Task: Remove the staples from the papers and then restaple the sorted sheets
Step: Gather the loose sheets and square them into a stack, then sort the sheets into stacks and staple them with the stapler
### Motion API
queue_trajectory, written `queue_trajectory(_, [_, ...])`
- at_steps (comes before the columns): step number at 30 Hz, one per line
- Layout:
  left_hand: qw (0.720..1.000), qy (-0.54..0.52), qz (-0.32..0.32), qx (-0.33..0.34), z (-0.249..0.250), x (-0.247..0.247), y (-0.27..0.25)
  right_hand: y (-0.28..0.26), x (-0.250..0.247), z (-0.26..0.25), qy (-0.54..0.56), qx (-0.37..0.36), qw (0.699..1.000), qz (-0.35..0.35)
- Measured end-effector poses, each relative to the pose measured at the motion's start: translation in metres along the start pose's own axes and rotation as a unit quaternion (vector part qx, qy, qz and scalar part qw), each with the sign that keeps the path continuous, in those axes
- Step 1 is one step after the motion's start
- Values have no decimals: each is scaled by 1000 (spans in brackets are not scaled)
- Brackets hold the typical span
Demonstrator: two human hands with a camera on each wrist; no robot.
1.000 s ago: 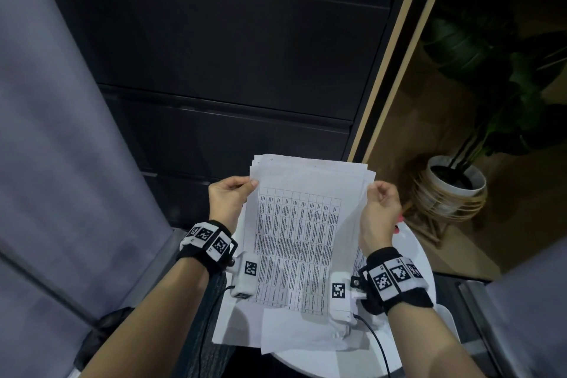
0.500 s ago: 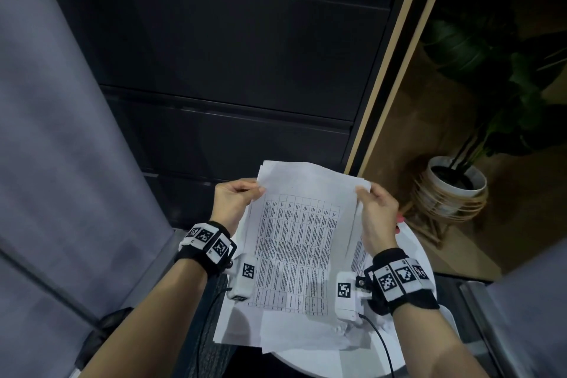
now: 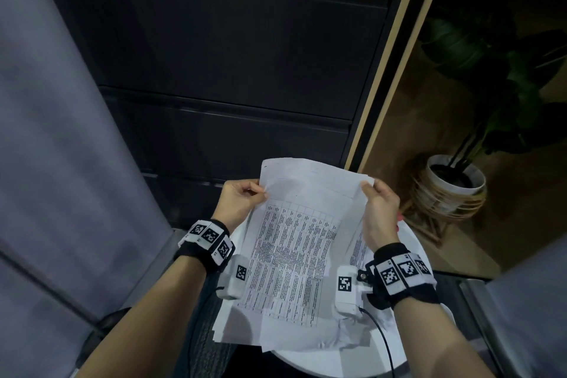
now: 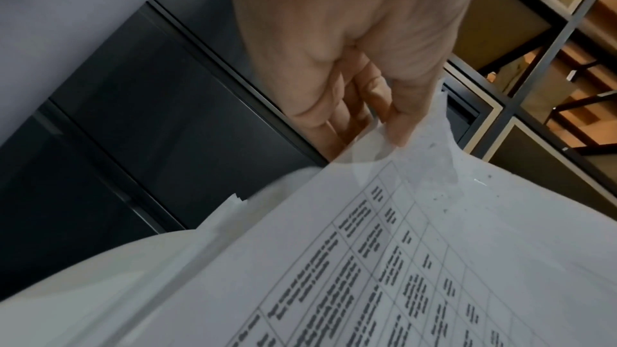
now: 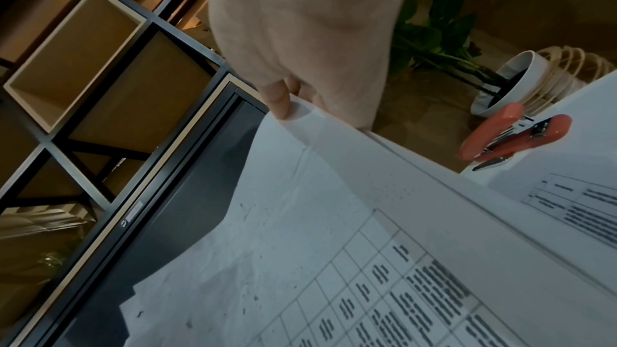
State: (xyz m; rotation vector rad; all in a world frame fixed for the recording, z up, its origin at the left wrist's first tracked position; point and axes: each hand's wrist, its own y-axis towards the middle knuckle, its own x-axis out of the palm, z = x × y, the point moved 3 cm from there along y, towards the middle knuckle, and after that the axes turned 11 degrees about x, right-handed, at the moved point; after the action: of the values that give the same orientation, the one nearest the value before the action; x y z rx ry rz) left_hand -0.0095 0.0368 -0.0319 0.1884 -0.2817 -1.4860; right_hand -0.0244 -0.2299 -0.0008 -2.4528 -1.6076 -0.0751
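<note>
Papers [image 3: 294, 242], a printed table on the top sheet, are lifted over a round white worktop [image 3: 411, 242], the left hand [image 3: 239, 202] pinching the top left edge and the right hand [image 3: 379, 208] pinching the top right corner. More loose sheets [image 3: 245, 325] lie on the worktop beneath them. An orange stapler [image 5: 511, 139] rests on the worktop just right of the papers, untouched. No staple can be made out at the held corners, so removal looks finished; sorting appears under way, with squaring the stack and restapling still ahead.
</note>
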Motion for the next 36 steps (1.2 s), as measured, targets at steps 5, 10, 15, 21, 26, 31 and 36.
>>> queue_trajectory(5, [996,83,-7,-21,-11,4,1,10,8,11,-82,21,996,-14])
queue_trajectory(10, [972,230,14,-41,-43,0,16,35,-7,22,-156,38,985,60])
queue_trajectory(15, [928,354,-44,-110,-78,3,22,73,-46,37,-311,50,932,179])
queue_trajectory(21, [876,442,-110,-157,-100,9,28,117,-71,53,-492,82,840,211])
queue_trajectory(26, [848,478,-188,-131,-102,28,32,138,-71,63,-530,149,810,200])
queue_trajectory(31, [802,499,-298,-133,-105,42,26,154,-65,78,-545,157,808,162])
queue_trajectory(36, [688,640,-333,-79,-97,50,22,147,-55,70,-462,134,858,181])
